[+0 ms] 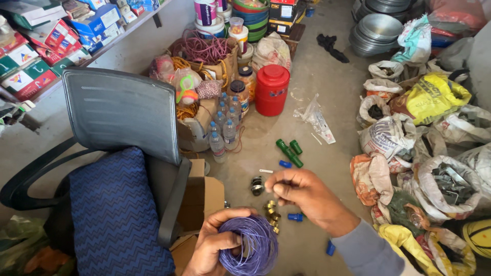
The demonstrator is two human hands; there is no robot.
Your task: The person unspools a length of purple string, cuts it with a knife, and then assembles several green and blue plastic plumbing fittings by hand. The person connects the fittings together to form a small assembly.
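The wire coil (249,245) was a tight round hank of thin purple strands, wound many times over into a thick ring with a small hollow near its middle. It sat low in the view, at about six o'clock, above the concrete floor (317,76). The left hand (217,245) gripped it from the nine o'clock side, fingers curled through the ring and thumb over the top, closed firmly on it. The right hand (302,191) hung just up from the coil, toward one o'clock, its fingers pinched together; whether they held a strand end or some small piece I could not tell. Between the two hands, on the floor, lay a cluster of brass fittings (272,213), with a blue plug (295,217) just to their right. Farther up, toward twelve, lay green tubes (289,152) and a red jar (271,89). A grey chair (120,115) with a blue cushion (115,209) stood off at nine o'clock, and open sacks (445,186) crowded the three o'clock side.
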